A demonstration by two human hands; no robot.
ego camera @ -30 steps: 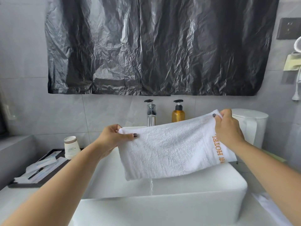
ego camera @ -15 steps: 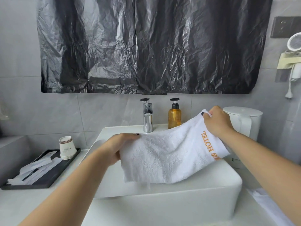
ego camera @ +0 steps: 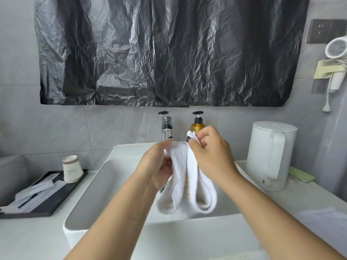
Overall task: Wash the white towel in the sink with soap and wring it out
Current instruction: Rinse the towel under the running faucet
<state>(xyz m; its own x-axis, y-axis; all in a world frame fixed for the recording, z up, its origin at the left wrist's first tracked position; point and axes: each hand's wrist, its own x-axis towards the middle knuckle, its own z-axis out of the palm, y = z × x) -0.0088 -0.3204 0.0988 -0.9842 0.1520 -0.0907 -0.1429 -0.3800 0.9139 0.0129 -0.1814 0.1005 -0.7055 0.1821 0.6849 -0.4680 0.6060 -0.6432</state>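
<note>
Towel [ego camera: 185, 184]: white terry, folded double, held above the sink [ego camera: 105, 186]. Top edge is pinched by the right hand [ego camera: 210, 156]; the fold is clasped by the left hand [ego camera: 159, 166]. Soft, limp, likely heavy when wet (best gripped at both ends for wringing).

You face a grey tiled wall [ego camera: 56, 124] with crinkled black plastic sheeting [ego camera: 161, 53] taped across it, a dark wall socket plate [ego camera: 326, 30] at upper right, and a pale white countertop [ego camera: 309, 199] below in soft daylight.
</note>
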